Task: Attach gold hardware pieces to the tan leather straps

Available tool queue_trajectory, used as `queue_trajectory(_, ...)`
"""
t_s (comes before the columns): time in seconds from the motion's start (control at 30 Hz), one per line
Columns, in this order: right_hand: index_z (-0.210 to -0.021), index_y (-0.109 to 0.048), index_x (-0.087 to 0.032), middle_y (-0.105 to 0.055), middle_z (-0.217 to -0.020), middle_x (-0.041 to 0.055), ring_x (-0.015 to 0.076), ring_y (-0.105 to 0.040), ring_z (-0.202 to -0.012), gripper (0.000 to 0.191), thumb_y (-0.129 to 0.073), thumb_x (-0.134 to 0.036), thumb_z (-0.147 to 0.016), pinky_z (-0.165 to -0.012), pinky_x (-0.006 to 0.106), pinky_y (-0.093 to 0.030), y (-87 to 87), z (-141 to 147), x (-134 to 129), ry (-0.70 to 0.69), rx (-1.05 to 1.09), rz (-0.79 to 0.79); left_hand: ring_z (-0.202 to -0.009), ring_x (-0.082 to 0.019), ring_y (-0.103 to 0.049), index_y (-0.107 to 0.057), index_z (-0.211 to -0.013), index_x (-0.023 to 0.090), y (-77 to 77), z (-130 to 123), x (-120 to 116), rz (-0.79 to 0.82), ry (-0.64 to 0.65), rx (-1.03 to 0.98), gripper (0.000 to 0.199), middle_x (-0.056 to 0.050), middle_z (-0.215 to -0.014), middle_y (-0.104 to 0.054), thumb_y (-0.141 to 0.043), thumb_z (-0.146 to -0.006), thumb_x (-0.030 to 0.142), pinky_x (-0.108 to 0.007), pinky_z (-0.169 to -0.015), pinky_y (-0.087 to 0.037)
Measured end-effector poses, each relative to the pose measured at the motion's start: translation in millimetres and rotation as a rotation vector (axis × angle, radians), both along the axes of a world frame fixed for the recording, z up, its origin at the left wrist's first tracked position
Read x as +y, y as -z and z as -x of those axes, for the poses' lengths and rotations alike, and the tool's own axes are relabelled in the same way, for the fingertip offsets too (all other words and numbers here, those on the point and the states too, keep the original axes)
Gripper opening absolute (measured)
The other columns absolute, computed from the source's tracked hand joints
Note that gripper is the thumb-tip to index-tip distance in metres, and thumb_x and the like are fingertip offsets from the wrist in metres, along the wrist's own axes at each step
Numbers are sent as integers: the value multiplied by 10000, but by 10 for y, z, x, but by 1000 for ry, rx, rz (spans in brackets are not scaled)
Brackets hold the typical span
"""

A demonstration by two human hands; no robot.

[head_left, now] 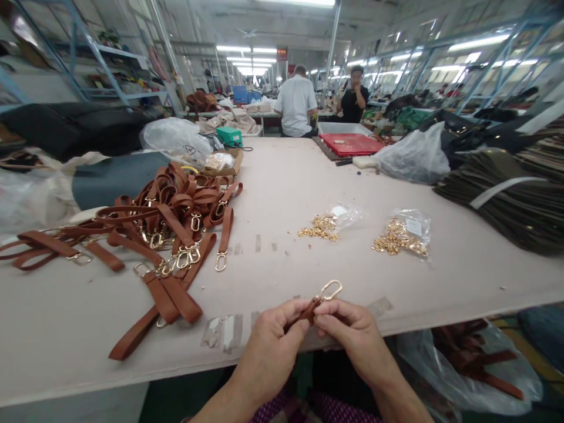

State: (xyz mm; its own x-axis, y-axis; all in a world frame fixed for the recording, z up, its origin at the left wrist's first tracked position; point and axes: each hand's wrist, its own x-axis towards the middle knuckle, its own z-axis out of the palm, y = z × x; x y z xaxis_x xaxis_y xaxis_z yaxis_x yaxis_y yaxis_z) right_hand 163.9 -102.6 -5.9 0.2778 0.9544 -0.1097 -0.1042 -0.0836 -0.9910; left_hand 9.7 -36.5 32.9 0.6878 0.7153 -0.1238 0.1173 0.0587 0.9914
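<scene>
Over the table's front edge, a brown leather strap (310, 311) with a gold clasp (331, 289) at its end is between my hands. My left hand (279, 332) is closed around the strap, thumb and fingers pinching it. My right hand (346, 326) pinches the same strap close to the clasp; whether a small part is between its fingertips is hidden. Beyond them lie two clear plastic bags, a left one (348, 215) and a right one (416, 226), with small gold metal pieces (319, 228) spilling out. Left of my hands is a heap of brown straps (176, 205) with gold clasps.
A stack of dark pieces (502, 197) stands at the right, with a red tray (350, 144) farther back. Below the table's right edge hangs a plastic bag of brown straps (473, 364). Two people (296, 103) are beyond the table's far end.
</scene>
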Motion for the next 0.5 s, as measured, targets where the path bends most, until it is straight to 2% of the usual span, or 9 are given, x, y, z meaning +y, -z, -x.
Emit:
queue_trajectory(0.13, -715, -661, -174, -626, -643, -10, 120, -528, -616, 249, -735, -407, -760, -605, 241, -411, -40, 57, 3, 12, 21, -4, -1049, -225, -674, -727, -1150, 316, 62, 16, 9, -118, -17, 94, 350, 27, -1097, -762, -544, -884, 182, -281, -929, -492)
queue_trajectory(0.3, -743, -529, -195, -625, -666, -21, 122, -568, -626, 352, -780, -440, -711, -615, 241, -430, 19, 78, -5, 53, 173, 4, -909, -237, -714, -748, -1109, 325, 173, 9, 0, -247, -41, 104, 294, 16, -959, -782, -553, -889, 303, -262, -817, -537)
queue_trajectory(0.4, -756, -497, -202, -612, -673, -31, 119, -569, -614, 370, -784, -431, -705, -597, 235, -434, 65, 80, -16, 66, 160, 18, -829, -236, -718, -755, -1084, 317, 228, -17, -12, -253, -60, 78, 283, 0, -943, -785, -558, -883, 348, -269, -795, -543)
queue_trajectory(0.5, -743, -480, -207, -615, -688, -30, 128, -585, -639, 313, -746, -370, -743, -610, 239, -449, 55, 65, -19, 86, 65, -4, -846, -243, -714, -758, -1057, 311, 262, -63, -11, -263, -81, 65, 264, -18, -930, -783, -580, -864, 343, -272, -796, -539)
